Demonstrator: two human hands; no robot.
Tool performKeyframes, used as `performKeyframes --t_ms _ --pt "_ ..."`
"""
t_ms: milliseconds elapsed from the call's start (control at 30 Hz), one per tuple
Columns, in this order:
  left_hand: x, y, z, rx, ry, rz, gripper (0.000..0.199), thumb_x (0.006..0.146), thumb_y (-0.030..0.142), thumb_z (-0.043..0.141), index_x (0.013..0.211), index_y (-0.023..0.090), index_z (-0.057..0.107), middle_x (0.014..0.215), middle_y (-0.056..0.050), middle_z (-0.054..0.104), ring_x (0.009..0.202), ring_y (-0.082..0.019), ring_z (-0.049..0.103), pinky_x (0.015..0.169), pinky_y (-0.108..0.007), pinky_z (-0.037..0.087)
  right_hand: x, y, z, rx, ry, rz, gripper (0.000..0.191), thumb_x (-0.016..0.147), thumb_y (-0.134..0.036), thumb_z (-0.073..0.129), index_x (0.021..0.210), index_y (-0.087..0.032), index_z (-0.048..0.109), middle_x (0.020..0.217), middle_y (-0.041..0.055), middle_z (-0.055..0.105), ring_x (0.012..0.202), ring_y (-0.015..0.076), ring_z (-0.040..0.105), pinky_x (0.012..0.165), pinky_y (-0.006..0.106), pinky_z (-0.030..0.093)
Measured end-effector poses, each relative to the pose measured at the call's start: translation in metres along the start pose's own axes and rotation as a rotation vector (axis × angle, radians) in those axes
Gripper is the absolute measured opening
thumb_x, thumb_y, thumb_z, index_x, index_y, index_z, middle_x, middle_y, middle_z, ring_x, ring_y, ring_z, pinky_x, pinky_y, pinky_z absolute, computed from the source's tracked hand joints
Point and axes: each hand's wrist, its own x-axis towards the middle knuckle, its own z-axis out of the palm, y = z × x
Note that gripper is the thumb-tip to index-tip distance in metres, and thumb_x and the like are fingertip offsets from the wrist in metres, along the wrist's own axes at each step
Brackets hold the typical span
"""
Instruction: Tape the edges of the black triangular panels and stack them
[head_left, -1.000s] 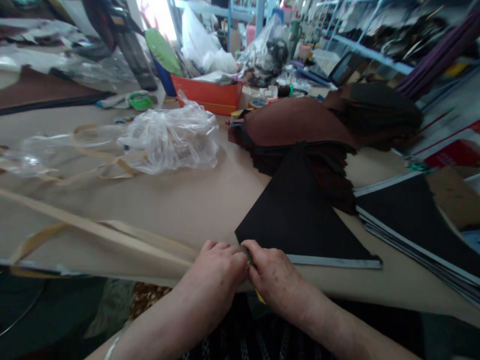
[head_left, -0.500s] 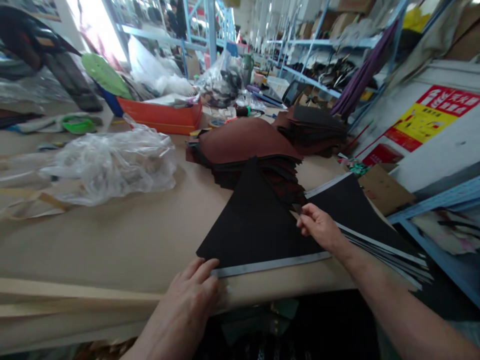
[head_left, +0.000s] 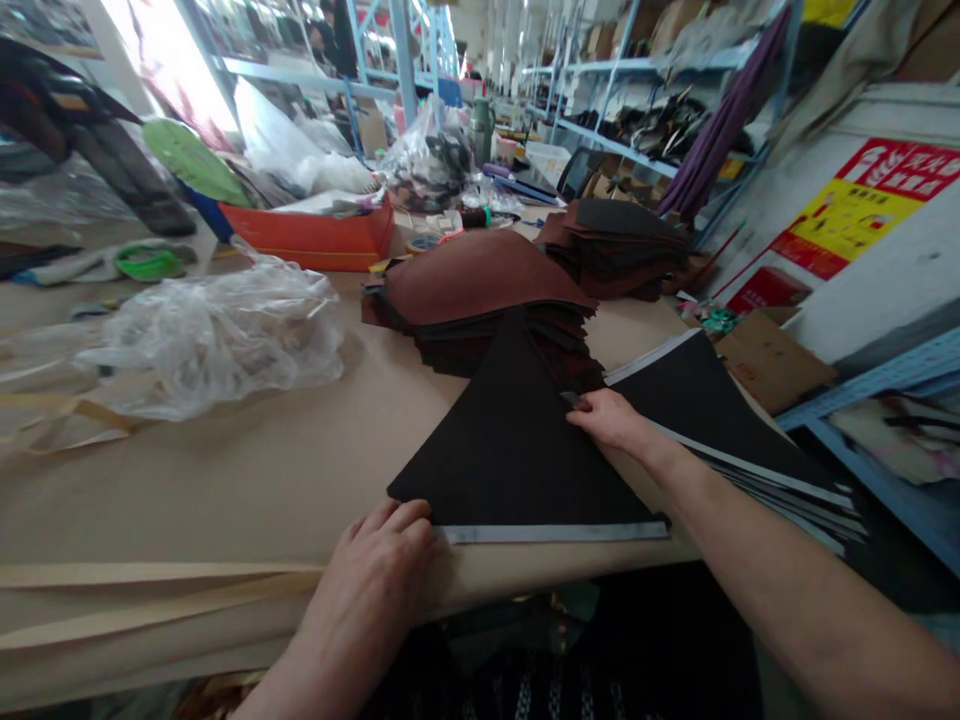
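A black, fan-shaped panel point(head_left: 517, 440) of leather-like sheet lies on the table, its narrow tip over a stack of brown and black pieces point(head_left: 480, 280). A pale grey strip point(head_left: 555, 533) runs along its near edge. My left hand point(head_left: 386, 560) is at the panel's near left corner, fingers bent together over it and pressing it down; the thumb is hidden. Above the panel's right side, my right hand point(head_left: 607, 418) is closed in a pinch on a small dark grey piece point(head_left: 573, 399), whose tip sticks out; its kind is unclear.
More black panels with grey edging point(head_left: 720, 420) lie fanned to the right. Clear plastic bags point(head_left: 225, 330) and an orange box point(head_left: 315, 235) are on the left. Another brown stack point(head_left: 615, 245) sits behind. The table's near edge point(head_left: 517, 580) runs just below the panel.
My right hand has moved left and slightly away from me with the small piece. The panel's near edge has straightened and its right corner now shows. My left fingers have drawn closer together.
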Motion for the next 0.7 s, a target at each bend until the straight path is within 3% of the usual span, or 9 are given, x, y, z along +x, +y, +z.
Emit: performKeyframes --t_ms 200,267,400,600,700 --pt "0.030 0.001 -0.015 0.007 0.043 0.065 0.024 0.091 0.022 0.042 0.075 0.017 0.060 0.094 -0.008 0.063 0.092 -0.024 0.055 0.081 -0.038 0.045 -0.087 0.040 -0.001 0.129 -0.143 0.044 0.028 0.075 -0.035 0.054 0.055 -0.016 0.059 0.050 0.0009 0.057 0.044 0.0107 0.047 0.046 0.024 0.033" --pt "0.041 0.007 -0.017 0.003 0.057 0.096 0.025 0.091 0.022 0.043 0.073 0.016 0.059 0.087 -0.007 0.062 0.086 -0.022 0.055 0.080 -0.036 0.046 -0.111 0.050 0.007 0.263 -0.080 0.085 0.030 0.076 -0.041 0.054 0.060 -0.016 0.059 0.052 0.0008 0.057 0.043 0.0103 0.045 0.044 0.023 0.032" --pt "0.059 0.022 -0.019 -0.010 0.077 0.125 0.022 0.090 0.022 0.046 0.073 0.016 0.058 0.085 -0.007 0.062 0.084 -0.021 0.056 0.080 -0.036 0.046 -0.143 0.063 0.021 0.488 0.177 0.130 0.034 0.076 -0.048 0.057 0.064 -0.016 0.059 0.049 -0.0020 0.049 0.044 0.0102 0.043 0.044 0.023 0.033" --pt "0.062 0.027 -0.018 -0.025 0.111 0.117 0.022 0.090 0.022 0.046 0.074 0.016 0.060 0.100 -0.010 0.064 0.092 -0.024 0.058 0.082 -0.039 0.048 -0.182 0.071 0.052 0.564 0.192 0.061 0.037 0.078 -0.048 0.059 0.059 -0.017 0.057 0.048 -0.0024 0.046 0.046 0.0105 0.045 0.047 0.023 0.036" --pt "0.052 0.027 -0.012 -0.069 0.178 0.123 0.024 0.091 0.025 0.045 0.075 0.016 0.061 0.114 -0.011 0.063 0.106 -0.027 0.055 0.090 -0.043 0.046 -0.183 0.067 0.060 0.590 0.222 0.088 0.035 0.078 -0.049 0.058 0.066 -0.016 0.060 0.049 -0.0020 0.048 0.045 0.0108 0.045 0.047 0.024 0.037"
